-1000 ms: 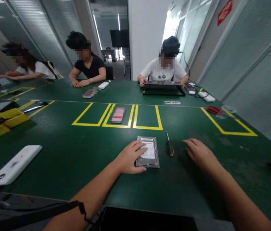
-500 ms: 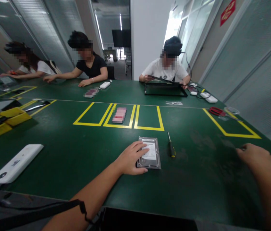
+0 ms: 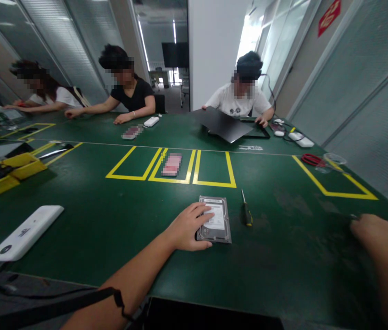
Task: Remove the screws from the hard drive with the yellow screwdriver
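Observation:
A hard drive [image 3: 217, 220] lies flat on the green table [image 3: 94, 220] in front of me. My left hand [image 3: 187, 228] rests on its left side, fingers stretched over the label and thumb along the near edge. Just right of the drive lies a small screwdriver [image 3: 246, 211] with a black and yellow handle. My right hand [image 3: 376, 233] is far out to the right near the table's edge, knuckles toward me, fingers curled over something small that I cannot make out.
A white device [image 3: 25, 233] with a cable lies at the near left. Yellow bins [image 3: 4, 173] stand at the far left. Yellow tape boxes [image 3: 171, 167] mark the middle, one holding a pink card. Red-handled pliers [image 3: 313, 159] lie at the right. Three people sit across the table; one lifts a black panel [image 3: 221, 123].
My right hand has swung from beside the screwdriver out to the far right. My left hand stays on the drive. The person opposite has lifted a black panel off a laptop.

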`<state>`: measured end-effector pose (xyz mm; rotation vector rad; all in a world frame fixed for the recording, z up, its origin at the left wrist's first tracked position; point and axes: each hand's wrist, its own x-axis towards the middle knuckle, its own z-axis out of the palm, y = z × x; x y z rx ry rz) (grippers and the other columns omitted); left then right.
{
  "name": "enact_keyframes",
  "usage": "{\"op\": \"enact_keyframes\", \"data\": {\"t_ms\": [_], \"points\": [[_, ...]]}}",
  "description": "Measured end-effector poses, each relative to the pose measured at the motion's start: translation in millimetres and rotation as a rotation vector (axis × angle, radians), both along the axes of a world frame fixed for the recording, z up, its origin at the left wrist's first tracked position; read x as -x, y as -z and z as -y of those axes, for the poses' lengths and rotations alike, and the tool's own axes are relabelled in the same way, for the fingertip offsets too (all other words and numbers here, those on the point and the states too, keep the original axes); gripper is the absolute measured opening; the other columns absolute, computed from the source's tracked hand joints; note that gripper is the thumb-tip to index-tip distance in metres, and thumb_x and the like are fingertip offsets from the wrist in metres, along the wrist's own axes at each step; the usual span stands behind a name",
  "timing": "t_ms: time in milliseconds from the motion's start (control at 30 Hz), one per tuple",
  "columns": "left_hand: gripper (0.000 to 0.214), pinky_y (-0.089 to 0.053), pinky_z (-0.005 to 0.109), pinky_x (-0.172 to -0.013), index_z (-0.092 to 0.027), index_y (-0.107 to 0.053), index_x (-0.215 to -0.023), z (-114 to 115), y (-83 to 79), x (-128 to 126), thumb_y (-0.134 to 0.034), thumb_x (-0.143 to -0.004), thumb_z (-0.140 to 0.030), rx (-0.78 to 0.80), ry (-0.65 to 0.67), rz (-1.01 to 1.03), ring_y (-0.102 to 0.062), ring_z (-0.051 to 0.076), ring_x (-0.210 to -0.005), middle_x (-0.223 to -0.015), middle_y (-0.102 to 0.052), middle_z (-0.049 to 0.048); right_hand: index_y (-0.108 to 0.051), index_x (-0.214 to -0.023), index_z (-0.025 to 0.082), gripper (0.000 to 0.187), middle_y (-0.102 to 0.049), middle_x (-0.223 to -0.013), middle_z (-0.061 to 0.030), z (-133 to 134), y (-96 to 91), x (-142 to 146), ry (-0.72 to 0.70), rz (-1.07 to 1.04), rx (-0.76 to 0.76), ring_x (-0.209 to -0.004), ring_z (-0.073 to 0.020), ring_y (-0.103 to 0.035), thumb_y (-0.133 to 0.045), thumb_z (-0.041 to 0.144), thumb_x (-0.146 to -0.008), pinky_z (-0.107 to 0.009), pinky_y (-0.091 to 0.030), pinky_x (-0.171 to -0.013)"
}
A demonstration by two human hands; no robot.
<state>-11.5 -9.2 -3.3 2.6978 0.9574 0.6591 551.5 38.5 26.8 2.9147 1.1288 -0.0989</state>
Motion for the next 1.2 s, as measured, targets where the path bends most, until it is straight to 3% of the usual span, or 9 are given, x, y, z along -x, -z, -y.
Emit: {"op": "enact_keyframes", "data": {"t_ms": [133,300,433,800,967,1200], "points": [[0.085,-0.035,0.058,-0.115,-0.016,-0.050,-0.143,-0.2,1.2,0.7,-0.072,-0.074,-0.060,0.000,-0.001,0.002,-0.038,0.038,-0.138,-0.146,-0.048,0.0182,-0.068,-0.119,0.011,0.046,-0.063,-0.118,-0.0289,1.1,-2.9,5.8,0.075,-0.029,0.078,-0.108,-0.0460,-0.064,-0.055,0.035,-0.081,-0.052,-0.059,-0.079],[0.085,-0.035,0.060,-0.114,-0.017,-0.049,-0.144,-0.3,2.0,0.9,-0.071,-0.075,-0.061,0.011,-0.005,0.003,-0.037,0.038,-0.139,-0.147,-0.047,0.0172,-0.067,-0.120,0.009,0.052,-0.060,-0.124,-0.0281,2.6,0.6,5.5,-0.023,-0.063,0.101,-0.111,-0.0478,-0.062,-0.044,0.045,-0.089,-0.053,-0.059,-0.081],[0.084,-0.035,0.060,-0.114,-0.017,-0.049,-0.144,0.2,0.0,-0.4,-0.071,-0.074,-0.060,0.018,-0.005,0.002,-0.037,0.039,-0.139,-0.147,-0.047,0.0172,-0.068,-0.115,0.012,0.044,-0.061,-0.124,-0.0260,1.1,3.7,7.4,-0.046,-0.036,0.133,-0.111,-0.0453,-0.062,-0.048,0.041,-0.089,-0.053,-0.058,-0.082],[0.085,-0.034,0.057,-0.115,-0.016,-0.049,-0.143,0.7,0.2,0.2,-0.073,-0.073,-0.059,0.015,-0.011,-0.004,-0.037,0.038,-0.139,-0.147,-0.047,0.0175,-0.070,-0.104,0.010,0.037,-0.062,-0.114,-0.0298,-3.1,2.4,18.0,-0.050,-0.024,0.057,-0.106,-0.0467,-0.063,-0.052,0.036,-0.083,-0.054,-0.056,-0.077],[0.085,-0.034,0.057,-0.116,-0.015,-0.050,-0.143,-0.1,-0.5,-0.6,-0.072,-0.074,-0.060,0.005,-0.005,-0.004,-0.037,0.037,-0.139,-0.146,-0.048,0.0183,-0.069,-0.106,0.014,0.041,-0.063,-0.114,-0.0269,-3.1,9.3,9.0,-0.095,0.006,0.015,-0.106,-0.0469,-0.063,-0.047,0.042,-0.088,-0.054,-0.056,-0.075],[0.086,-0.034,0.058,-0.115,-0.016,-0.049,-0.144,0.4,0.3,-0.3,-0.072,-0.073,-0.060,0.005,-0.007,-0.005,-0.037,0.038,-0.139,-0.147,-0.047,0.0178,-0.068,-0.114,0.022,0.041,-0.064,-0.118,-0.0193,-10.3,7.6,0.3,0.009,-0.058,-0.014,-0.107,-0.0439,-0.063,-0.048,0.049,-0.091,-0.048,-0.056,-0.071]]}}
